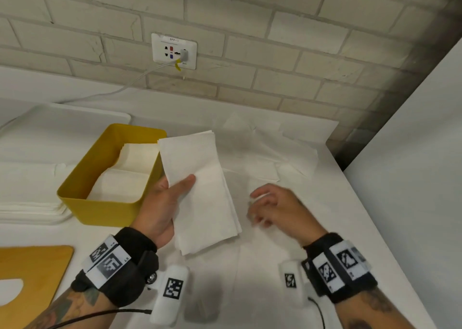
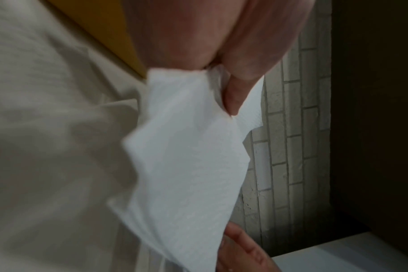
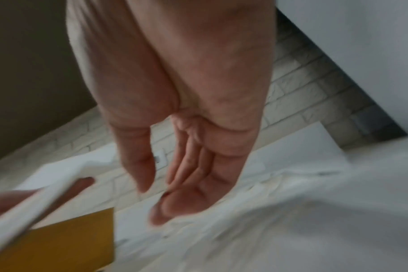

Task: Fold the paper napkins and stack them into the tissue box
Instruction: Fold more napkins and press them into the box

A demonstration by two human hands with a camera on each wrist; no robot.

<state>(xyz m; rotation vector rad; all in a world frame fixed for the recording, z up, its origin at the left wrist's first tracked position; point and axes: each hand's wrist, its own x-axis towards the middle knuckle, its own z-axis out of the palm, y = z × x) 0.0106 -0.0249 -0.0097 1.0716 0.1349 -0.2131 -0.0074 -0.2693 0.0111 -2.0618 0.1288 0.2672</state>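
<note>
My left hand holds a folded white napkin above the table, thumb on top and fingers underneath, just right of the yellow tissue box. The napkin hangs from that pinch in the left wrist view. Folded napkins lie inside the box. My right hand hovers to the right of the napkin, blurred, fingers relaxed and holding nothing; the right wrist view shows the same hand open above spread napkins.
Loose unfolded napkins cover the white table ahead. A stack of napkins lies left of the box. A wooden lid with a slot rests at the near left. A brick wall with a socket stands behind; a white panel bounds the right.
</note>
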